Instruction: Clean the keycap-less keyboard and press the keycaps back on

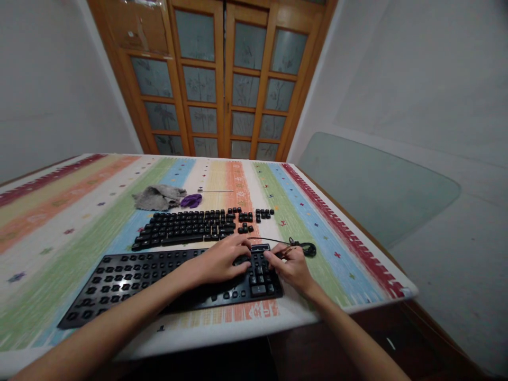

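Observation:
A black keyboard (159,275) lies at the table's front edge, most of its switches bare. Keycaps sit on its number pad (260,278) at the right end. My left hand (226,259) rests over the keyboard just left of the number pad, thumb and fingers apart. At the pad's upper right, my right hand (291,264) is closed in a pinch; a thin object shows between its fingers, too small to name. Loose black keycaps (186,227) stand in rows behind the keyboard. The coiled cable (307,248) lies beyond my right hand.
A grey cloth (159,197) and a purple cloth (191,200) lie behind the keycaps, beside a thin rod (216,191). One loose keycap (161,328) is near the front edge. The striped tablecloth (337,254) covers the table. A glass panel (377,185) leans at the right wall.

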{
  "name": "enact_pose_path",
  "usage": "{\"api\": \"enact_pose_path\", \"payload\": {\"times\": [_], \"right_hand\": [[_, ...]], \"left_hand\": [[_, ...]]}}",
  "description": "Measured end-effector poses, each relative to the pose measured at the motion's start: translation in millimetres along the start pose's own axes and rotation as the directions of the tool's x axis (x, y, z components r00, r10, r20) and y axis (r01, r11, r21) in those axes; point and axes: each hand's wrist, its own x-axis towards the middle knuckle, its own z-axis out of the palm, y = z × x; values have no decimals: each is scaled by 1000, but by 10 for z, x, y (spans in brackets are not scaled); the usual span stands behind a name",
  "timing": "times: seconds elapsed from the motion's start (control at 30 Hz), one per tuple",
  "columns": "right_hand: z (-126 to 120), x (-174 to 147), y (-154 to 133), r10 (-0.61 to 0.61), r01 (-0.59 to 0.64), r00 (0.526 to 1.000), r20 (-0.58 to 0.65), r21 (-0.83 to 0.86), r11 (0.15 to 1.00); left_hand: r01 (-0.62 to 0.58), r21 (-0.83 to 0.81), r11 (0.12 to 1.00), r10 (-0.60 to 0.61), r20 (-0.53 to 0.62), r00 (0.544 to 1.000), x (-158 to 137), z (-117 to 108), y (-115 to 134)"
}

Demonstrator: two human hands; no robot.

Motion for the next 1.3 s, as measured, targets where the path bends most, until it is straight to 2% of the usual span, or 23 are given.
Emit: {"api": "enact_pose_path", "payload": {"times": [0.23,0.4,0.57,0.63,0.7,0.83,0.93,1.03,1.13,1.3], "right_hand": [[101,-36,-40,-15,15,1000,8,5,1000],[142,-18,-101,-157,156,988,8,-163,974],[143,29,-169,-305,332,941,145,-232,914],[134,65,-178,-308,351,931,196,-248,903],[124,117,-174,-242,294,947,213,-259,920],[119,234,-148,-47,98,975,218,-227,969],[137,282,-119,30,10,975,218,-178,984],[155,294,-76,97,-73,981,169,-140,987],[155,293,-41,140,-124,980,140,-120,985],[105,290,-72,117,-111,987,109,-58,992]], "left_hand": [[7,-28,1000,-7,-13,1000,-189,129,106],[11,-8,1000,-11,14,1000,-180,130,92],[-9,25,1000,9,22,1000,-190,157,57],[-14,35,999,13,25,1000,-194,170,40],[-23,37,999,22,25,999,-198,176,25],[-29,56,998,27,39,999,-205,172,13],[-25,71,997,21,51,998,-209,166,16],[-24,71,997,20,53,998,-208,165,17],[-32,66,997,29,53,998,-197,163,11],[-37,50,998,33,75,997,-127,86,17]]}}
